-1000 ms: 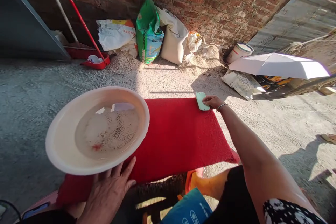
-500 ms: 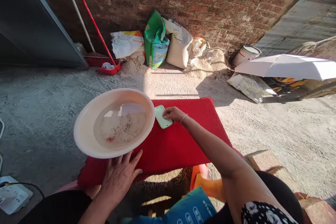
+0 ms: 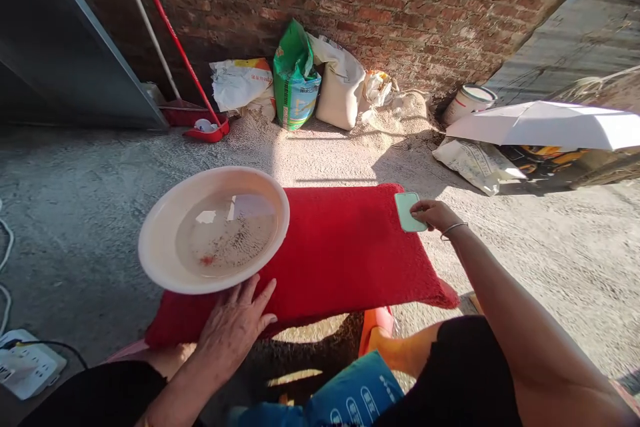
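Observation:
My right hand [image 3: 433,215] pinches a pale green, flat rectangular piece with rounded corners [image 3: 406,212] at the far right corner of the red cloth [image 3: 340,247]. I cannot make out its exact kind. The cloth covers a low table or bench in front of me. On its left part stands a large pale basin [image 3: 160,233] holding shallow water, dark grit and a small reddish bit. My left hand [image 3: 239,317] lies with fingers spread on the cloth, just below the basin's near rim; its fingertips are close to the rim.
Against the brick wall stand a green sack [image 3: 297,80], a white sack [image 3: 341,90] and a red dustpan [image 3: 210,132]. A white umbrella [image 3: 540,121] covers things at the right. A power strip [image 3: 33,363] lies at lower left, a blue bag [image 3: 355,393] below the cloth.
My right hand has carried the pale green piece rightward, from beside the basin to the cloth's far right corner. My left hand remains near the basin's near rim.

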The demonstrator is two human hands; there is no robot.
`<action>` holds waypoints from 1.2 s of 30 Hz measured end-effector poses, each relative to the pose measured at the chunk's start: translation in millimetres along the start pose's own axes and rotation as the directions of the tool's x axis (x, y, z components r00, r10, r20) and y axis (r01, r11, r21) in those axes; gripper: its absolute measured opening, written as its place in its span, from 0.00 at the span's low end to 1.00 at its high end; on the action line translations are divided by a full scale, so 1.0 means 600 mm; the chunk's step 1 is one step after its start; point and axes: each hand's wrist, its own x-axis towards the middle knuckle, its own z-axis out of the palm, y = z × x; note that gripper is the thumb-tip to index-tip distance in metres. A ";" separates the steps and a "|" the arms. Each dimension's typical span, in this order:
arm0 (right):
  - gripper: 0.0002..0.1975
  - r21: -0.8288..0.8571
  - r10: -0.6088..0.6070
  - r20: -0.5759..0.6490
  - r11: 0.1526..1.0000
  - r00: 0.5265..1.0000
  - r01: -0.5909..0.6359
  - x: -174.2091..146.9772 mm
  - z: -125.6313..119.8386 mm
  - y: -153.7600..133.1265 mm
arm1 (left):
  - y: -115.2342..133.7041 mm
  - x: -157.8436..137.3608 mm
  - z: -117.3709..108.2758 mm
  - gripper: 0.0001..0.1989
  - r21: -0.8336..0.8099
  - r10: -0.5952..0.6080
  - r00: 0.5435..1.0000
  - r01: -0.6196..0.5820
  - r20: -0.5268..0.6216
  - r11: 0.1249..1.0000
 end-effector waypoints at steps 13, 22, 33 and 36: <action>0.06 0.150 -0.096 0.425 0.988 0.900 0.035 -0.036 0.257 -0.124 | -0.015 0.055 0.083 0.38 -0.012 0.292 0.926 -0.304 -0.240 0.953; 0.10 0.046 0.224 -0.117 0.974 0.968 -0.220 -0.057 -0.064 0.086 | -0.015 0.059 0.086 0.36 -0.083 0.285 0.920 -0.317 -0.268 0.945; 0.06 0.259 -0.168 0.564 0.966 0.809 0.020 -0.085 0.333 -0.146 | -0.020 0.057 0.087 0.36 -0.079 0.296 0.915 -0.328 -0.276 0.941; 0.07 0.242 -0.110 0.490 0.970 0.865 -0.013 -0.075 0.270 -0.096 | -0.020 0.058 0.084 0.36 -0.079 0.300 0.912 -0.333 -0.279 0.940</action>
